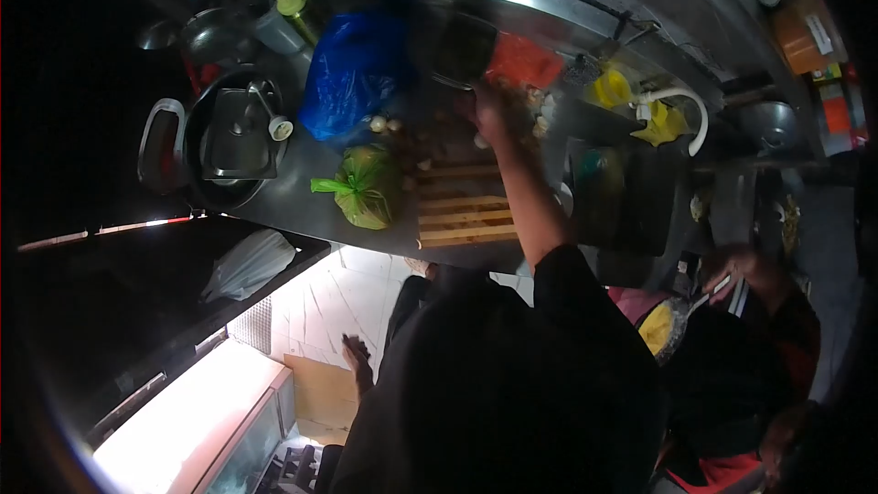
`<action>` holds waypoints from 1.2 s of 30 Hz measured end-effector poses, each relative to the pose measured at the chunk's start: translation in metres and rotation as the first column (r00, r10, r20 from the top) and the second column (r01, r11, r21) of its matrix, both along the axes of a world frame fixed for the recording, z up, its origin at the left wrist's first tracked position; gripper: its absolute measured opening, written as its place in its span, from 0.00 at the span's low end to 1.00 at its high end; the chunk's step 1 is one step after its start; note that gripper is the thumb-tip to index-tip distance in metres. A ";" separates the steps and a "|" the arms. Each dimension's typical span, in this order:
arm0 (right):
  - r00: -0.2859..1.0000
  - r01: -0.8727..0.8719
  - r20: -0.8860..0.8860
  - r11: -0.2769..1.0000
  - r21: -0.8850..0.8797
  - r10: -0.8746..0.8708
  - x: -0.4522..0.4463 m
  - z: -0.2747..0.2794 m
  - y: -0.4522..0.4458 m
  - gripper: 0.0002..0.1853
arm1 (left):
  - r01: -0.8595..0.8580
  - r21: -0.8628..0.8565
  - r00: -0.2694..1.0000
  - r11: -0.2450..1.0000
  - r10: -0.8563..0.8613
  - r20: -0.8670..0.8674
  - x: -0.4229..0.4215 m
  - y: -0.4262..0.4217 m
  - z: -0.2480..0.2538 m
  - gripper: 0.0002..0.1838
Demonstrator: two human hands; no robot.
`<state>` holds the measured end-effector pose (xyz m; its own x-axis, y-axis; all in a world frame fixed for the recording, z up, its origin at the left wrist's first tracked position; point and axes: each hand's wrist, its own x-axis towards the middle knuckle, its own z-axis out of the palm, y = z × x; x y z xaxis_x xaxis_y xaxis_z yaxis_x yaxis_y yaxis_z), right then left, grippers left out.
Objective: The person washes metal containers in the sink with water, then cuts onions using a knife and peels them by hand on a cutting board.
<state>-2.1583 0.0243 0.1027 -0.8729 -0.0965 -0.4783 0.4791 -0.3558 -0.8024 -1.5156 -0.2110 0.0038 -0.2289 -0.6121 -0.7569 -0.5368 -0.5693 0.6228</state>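
My right hand [485, 114] reaches far across the steel counter, its fingers closed at the near rim of a dark, rectangular container [462, 50]. Both are somewhat blurred, and the container's contents are too dark to make out. Beside it lies a red-orange plastic bag [523, 61]. A slatted wooden board [465, 210] lies under my forearm, near the counter's front edge. My left hand [357, 352] hangs low by my side over the floor, fingers apart, with nothing visible in it.
On the counter sit a blue plastic bag [352, 73], a knotted green bag [366, 187] and small pale bulbs [386, 124]. To the left, a metal pan [240, 165] rests in a round basin. A white tap [700, 119] stands right. A co-worker's hand [736, 265] holds a utensil.
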 end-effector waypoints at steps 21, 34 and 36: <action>0.752 0.520 -0.550 0.186 0.834 0.362 0.231 -0.052 0.078 0.19 | 0.794 -0.416 0.330 0.443 -0.889 -0.316 -0.323 -0.063 0.114 0.17; 0.978 0.149 -0.177 0.219 0.964 0.112 -0.038 -0.053 -0.011 0.25 | 0.711 -0.383 0.470 0.589 -0.804 -0.365 -0.345 -0.097 0.141 0.18; 0.961 0.085 -0.153 0.279 0.956 0.230 -0.052 -0.055 -0.005 0.28 | 0.703 -0.298 0.535 0.646 -0.756 -0.376 -0.348 -0.101 0.134 0.14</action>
<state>-2.2099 0.0197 0.0476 -0.9729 0.2178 -0.0777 0.2189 0.7591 -0.6130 -1.8637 -0.3124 0.1375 -0.9074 -0.1428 -0.3953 -0.3957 -0.0273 0.9180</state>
